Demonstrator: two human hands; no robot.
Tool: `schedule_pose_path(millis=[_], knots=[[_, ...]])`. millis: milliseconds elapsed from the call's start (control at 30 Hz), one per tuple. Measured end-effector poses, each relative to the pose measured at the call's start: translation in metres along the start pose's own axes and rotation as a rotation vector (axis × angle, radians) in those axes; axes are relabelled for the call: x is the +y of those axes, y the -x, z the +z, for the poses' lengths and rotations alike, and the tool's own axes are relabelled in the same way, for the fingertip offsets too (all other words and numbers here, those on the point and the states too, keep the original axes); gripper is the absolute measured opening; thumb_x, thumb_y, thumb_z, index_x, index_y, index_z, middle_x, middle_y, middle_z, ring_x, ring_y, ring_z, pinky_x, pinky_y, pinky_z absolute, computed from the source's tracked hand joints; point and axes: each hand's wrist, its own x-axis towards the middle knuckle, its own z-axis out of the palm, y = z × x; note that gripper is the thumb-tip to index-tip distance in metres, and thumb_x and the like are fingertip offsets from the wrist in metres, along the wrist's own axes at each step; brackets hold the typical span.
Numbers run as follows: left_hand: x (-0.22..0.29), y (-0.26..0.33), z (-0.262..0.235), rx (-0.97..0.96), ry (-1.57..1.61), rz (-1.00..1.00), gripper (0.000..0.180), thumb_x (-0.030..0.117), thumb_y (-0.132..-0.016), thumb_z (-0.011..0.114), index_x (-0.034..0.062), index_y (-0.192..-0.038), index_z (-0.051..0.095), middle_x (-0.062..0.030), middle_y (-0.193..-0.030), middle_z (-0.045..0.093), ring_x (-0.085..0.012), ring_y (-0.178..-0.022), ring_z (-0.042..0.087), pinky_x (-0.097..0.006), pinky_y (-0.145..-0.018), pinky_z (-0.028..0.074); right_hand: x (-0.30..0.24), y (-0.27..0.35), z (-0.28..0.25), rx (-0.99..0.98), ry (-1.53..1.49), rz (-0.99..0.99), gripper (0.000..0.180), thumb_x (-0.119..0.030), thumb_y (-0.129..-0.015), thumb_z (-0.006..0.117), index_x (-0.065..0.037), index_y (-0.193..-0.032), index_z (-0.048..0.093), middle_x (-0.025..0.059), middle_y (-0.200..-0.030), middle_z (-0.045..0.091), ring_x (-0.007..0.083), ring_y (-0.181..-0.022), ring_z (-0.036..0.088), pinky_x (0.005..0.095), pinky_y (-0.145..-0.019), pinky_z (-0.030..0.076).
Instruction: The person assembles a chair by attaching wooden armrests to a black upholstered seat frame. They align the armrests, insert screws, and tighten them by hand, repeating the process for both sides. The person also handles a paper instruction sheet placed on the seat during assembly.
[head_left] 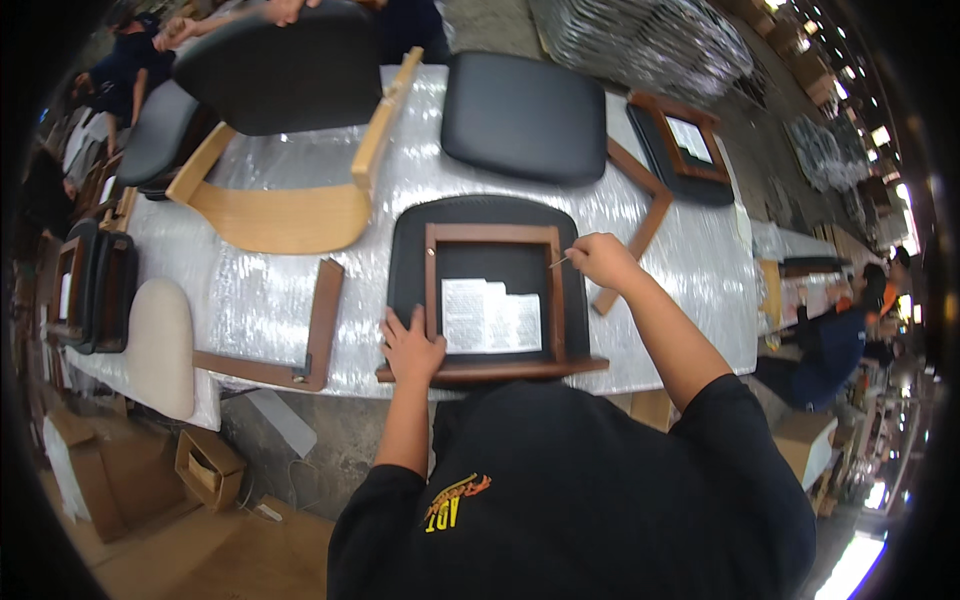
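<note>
In front of me a black padded seat [487,262] lies underside up on the plastic-covered table. A brown wooden frame [490,234] sits on it, with white printed sheets [490,318] inside the frame. My left hand [412,345] rests with fingers spread on the seat's left edge and the frame's left rail. My right hand [602,262] is closed around a thin metal rod [561,261], which looks like a hex key. The rod's tip meets the frame's right rail near the top corner; the exact contact point is too small to see.
Beyond stand a pale wooden chair frame [275,217] with a black backrest [285,75] and a black seat [524,118]. Brown wooden legs [322,325] and a beige pad [161,345] lie left. Another framed seat [685,150] is far right. Other people work around the table.
</note>
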Motion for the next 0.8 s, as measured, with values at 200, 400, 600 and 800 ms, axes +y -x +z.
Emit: schedule_pose_path(millis=[200, 400, 600, 800], knots=[[0.015, -0.024, -0.004, -0.259, -0.064, -0.199, 0.112, 0.048, -0.084, 0.074, 0.0254, -0.169, 0.006, -0.0387, -0.167, -0.005, -0.0651, -0.149, 0.017, -0.077, -0.111, 0.031, 0.046, 0.099, 0.065, -0.033, 0.042, 0.091, 0.032, -0.029, -0.098, 0.066, -0.001, -0.085, 0.076, 0.0211, -0.081, 0.072, 0.0394, -0.077, 0.070, 0.0474, -0.073, 0.054], [0.012, -0.023, 0.000, -0.261, -0.079, -0.158, 0.111, 0.050, -0.084, 0.072, 0.0238, -0.169, 0.005, -0.0407, -0.166, -0.003, -0.0649, -0.149, 0.018, -0.076, -0.109, 0.032, 0.082, 0.132, 0.128, 0.272, -0.080, 0.092, 0.034, -0.031, -0.099, 0.065, -0.001, -0.085, 0.075, 0.0204, -0.079, 0.072, 0.0375, -0.076, 0.070, 0.0457, -0.072, 0.053], [0.010, -0.024, 0.003, -0.248, -0.084, -0.147, 0.111, 0.051, -0.084, 0.072, 0.0251, -0.169, 0.006, -0.0406, -0.166, -0.001, -0.0643, -0.149, 0.018, -0.076, -0.111, 0.031, 0.078, 0.151, 0.143, 0.351, -0.042, 0.108, 0.033, -0.029, -0.099, 0.063, 0.000, -0.088, 0.075, 0.0234, -0.084, 0.071, 0.0443, -0.081, 0.068, 0.0500, -0.076, 0.053], [0.006, -0.022, 0.004, -0.244, -0.056, -0.150, 0.110, 0.052, -0.084, 0.073, 0.0259, -0.169, 0.009, -0.0388, -0.167, 0.000, -0.0636, -0.150, 0.017, -0.075, -0.111, 0.031, 0.067, 0.151, 0.149, 0.342, -0.042, 0.156, 0.034, -0.029, -0.099, 0.062, 0.001, -0.087, 0.074, 0.0248, -0.083, 0.071, 0.0462, -0.082, 0.068, 0.0506, -0.077, 0.054]])
